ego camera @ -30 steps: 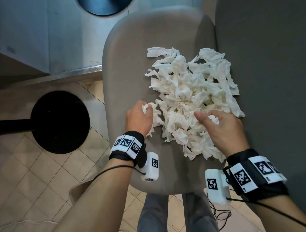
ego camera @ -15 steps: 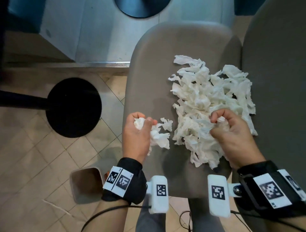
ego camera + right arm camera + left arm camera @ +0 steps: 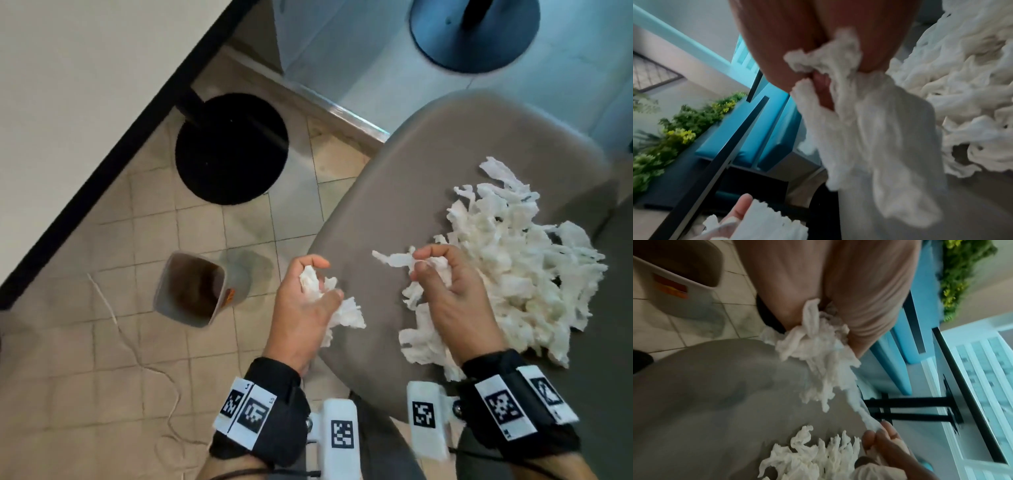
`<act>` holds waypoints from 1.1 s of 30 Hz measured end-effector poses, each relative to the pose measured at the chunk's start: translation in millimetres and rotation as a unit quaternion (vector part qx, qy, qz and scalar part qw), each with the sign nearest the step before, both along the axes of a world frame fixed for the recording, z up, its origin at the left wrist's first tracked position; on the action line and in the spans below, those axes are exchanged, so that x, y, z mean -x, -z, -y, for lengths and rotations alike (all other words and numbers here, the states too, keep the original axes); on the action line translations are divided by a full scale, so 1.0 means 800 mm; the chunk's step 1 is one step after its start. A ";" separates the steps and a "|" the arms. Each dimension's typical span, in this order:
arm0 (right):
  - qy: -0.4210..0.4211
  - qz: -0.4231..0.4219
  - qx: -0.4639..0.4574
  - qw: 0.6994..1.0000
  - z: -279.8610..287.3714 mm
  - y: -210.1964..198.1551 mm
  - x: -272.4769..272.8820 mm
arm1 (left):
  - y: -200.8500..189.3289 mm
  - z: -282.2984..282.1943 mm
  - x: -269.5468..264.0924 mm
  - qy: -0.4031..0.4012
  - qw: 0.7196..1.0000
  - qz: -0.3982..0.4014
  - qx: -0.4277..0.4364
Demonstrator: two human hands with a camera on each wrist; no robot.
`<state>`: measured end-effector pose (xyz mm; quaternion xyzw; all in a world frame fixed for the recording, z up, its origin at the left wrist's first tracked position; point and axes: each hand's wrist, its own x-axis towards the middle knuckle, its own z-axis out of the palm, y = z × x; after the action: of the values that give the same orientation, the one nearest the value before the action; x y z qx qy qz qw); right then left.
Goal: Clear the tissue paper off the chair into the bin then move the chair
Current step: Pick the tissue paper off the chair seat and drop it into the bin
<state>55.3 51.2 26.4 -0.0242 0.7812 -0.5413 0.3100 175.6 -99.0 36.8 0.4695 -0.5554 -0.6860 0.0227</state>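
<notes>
A heap of torn white tissue paper [image 3: 513,260] lies on the right part of the grey chair seat [image 3: 428,178]. My left hand [image 3: 310,291] grips a crumpled wad of tissue [image 3: 342,308] over the seat's left edge; the wad [image 3: 816,340] hangs from my fingers in the left wrist view. My right hand [image 3: 442,277] grips another bunch of tissue [image 3: 869,121] at the heap's near left side, with strips trailing down. The grey bin [image 3: 191,291] stands open on the tiled floor, left of my left hand.
A black round table base [image 3: 231,150] sits on the floor beyond the bin, under a white tabletop with a black edge [image 3: 113,161]. A second dark blue round base [image 3: 476,34] is at the top. A thin white cable [image 3: 144,363] lies on the tiles.
Both hands have lifted their bunches of tissue off the seat and drawn left. The view has swung left, so the bin now shows fully beside the chair.
</notes>
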 end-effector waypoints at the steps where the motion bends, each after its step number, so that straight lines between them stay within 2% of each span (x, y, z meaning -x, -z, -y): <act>1: -0.017 0.006 -0.003 1.000 0.013 -0.003 -0.009 | 0.001 0.005 -0.016 -0.013 1.000 0.004 0.001; 8: -0.146 0.063 -0.090 0.983 0.116 0.001 -0.093 | 0.026 0.067 -0.141 -0.127 0.991 0.042 -0.014; 12: -0.190 0.092 -0.093 0.973 0.183 0.019 -0.159 | 0.041 0.114 -0.219 -0.205 0.976 0.035 -0.065; 14: -0.241 0.093 -0.108 0.960 0.213 0.032 -0.197 | 0.049 0.139 -0.260 -0.228 0.970 0.041 -0.073; 19: -0.346 0.099 -0.126 0.924 0.289 0.059 -0.295 | 0.081 0.201 -0.362 -0.211 0.972 0.096 -0.035; 21: -0.363 0.093 -0.137 0.917 0.322 0.072 -0.328 | 0.094 0.225 -0.397 -0.194 0.974 0.120 -0.007; 23: -0.362 0.096 -0.142 0.916 0.356 0.093 -0.354 | 0.112 0.254 -0.426 -0.175 0.974 0.140 -0.023; 27: -0.318 0.098 -0.175 0.927 0.415 0.163 -0.382 | 0.162 0.302 -0.447 -0.135 0.979 0.118 -0.093; 30: -0.321 0.103 -0.163 0.927 0.453 0.209 -0.387 | 0.204 0.328 -0.435 -0.126 0.984 0.105 -0.066; 33: -0.360 0.066 -0.172 0.914 0.486 0.256 -0.378 | 0.250 0.345 -0.414 -0.163 0.981 0.094 -0.036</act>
<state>357.3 -337.2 -178.2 -0.2146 0.7783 -0.2505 0.5342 506.9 -375.4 -163.2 0.6171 -0.4461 -0.6449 0.0651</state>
